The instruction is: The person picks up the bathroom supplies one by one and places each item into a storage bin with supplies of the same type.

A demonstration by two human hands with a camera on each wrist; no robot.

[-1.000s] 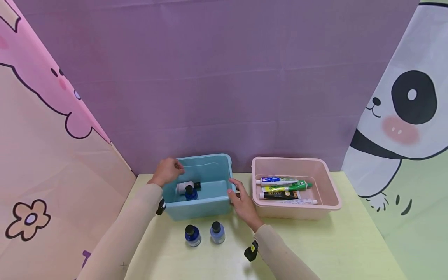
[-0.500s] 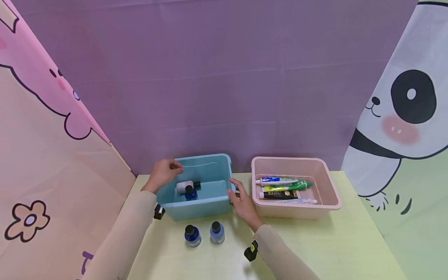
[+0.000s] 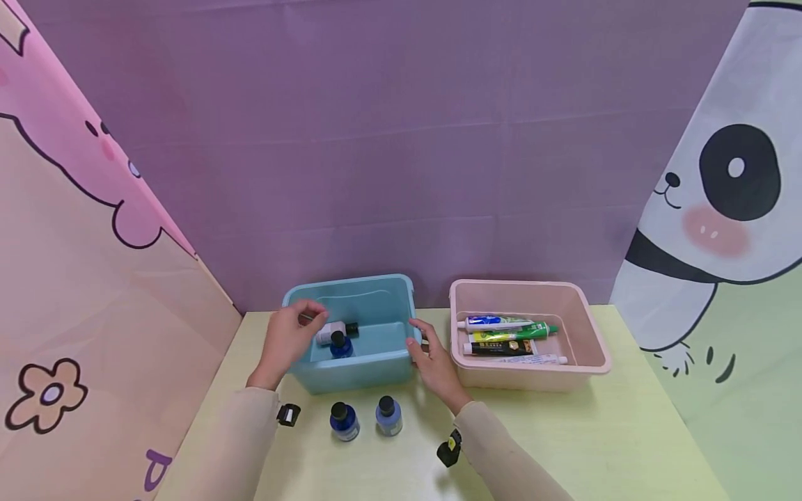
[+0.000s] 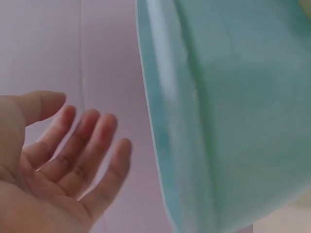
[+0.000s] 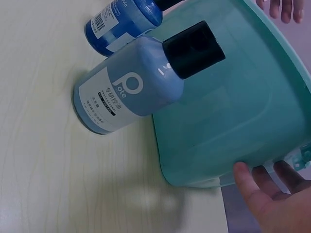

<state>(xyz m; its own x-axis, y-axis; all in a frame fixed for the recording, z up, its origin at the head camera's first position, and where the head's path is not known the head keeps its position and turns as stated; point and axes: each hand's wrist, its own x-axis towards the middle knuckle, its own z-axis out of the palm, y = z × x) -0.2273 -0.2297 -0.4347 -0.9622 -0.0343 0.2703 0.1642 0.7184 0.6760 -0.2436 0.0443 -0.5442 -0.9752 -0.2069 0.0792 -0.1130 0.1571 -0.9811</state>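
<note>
My left hand [image 3: 289, 339] is above the left end of the blue bin [image 3: 357, 376]. In the left wrist view its fingers [image 4: 92, 155] are loosely bent, with nothing between them and the thumb, beside the bin wall [image 4: 252, 107]. At the bin's right end, my right hand [image 3: 438, 365] holds the rim, thumb and fingers hooked over it. Inside the bin lie a pale bottle [image 3: 330, 332] with a black cap and a dark blue bottle [image 3: 341, 346]. A dark blue bottle [image 3: 344, 424] and a light blue bottle [image 5: 121, 87] stand on the table in front.
To the right stands a pink bin [image 3: 532, 378] with several toothpaste tubes [image 3: 514, 334] inside. The pale wooden table [image 3: 614, 445] meets a purple cloth [image 3: 401, 153] at the back. Printed panels flank both sides.
The left hand has drawn back and down toward the bin's front left, so the bin's back left corner shows. My right hand, the bins and the bottles have stayed put.
</note>
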